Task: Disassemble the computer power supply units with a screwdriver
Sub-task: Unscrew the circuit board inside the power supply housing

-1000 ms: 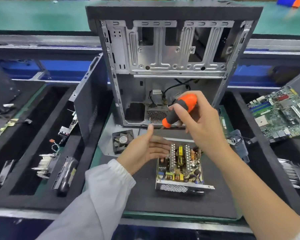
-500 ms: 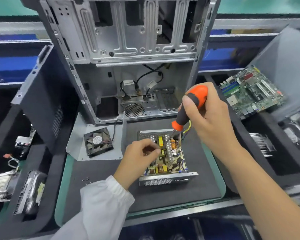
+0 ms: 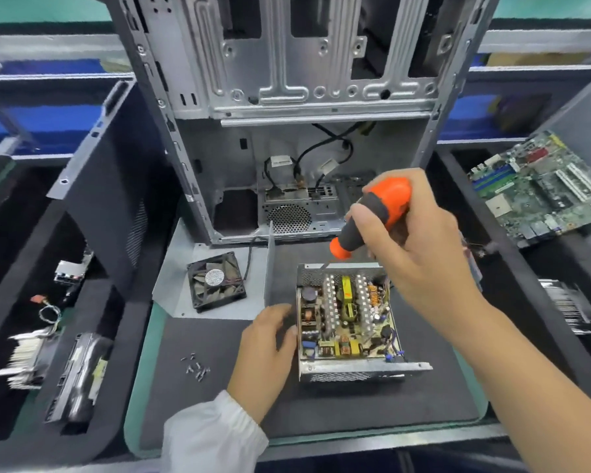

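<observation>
Power supply unit (image 3: 347,322): opened, on the mat, long axis running away from the person. Left hand (image 3: 270,346): fingers curled against its left wall. Right hand (image 3: 413,244): clenched round screwdriver (image 3: 372,218), tip slanting down-left to the far-left corner, below the fingers.

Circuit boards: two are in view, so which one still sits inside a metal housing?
The power supply board between the hands, inside its open metal housing on the dark mat. The green motherboard at far right lies bare, tilted, outside any housing.
</observation>
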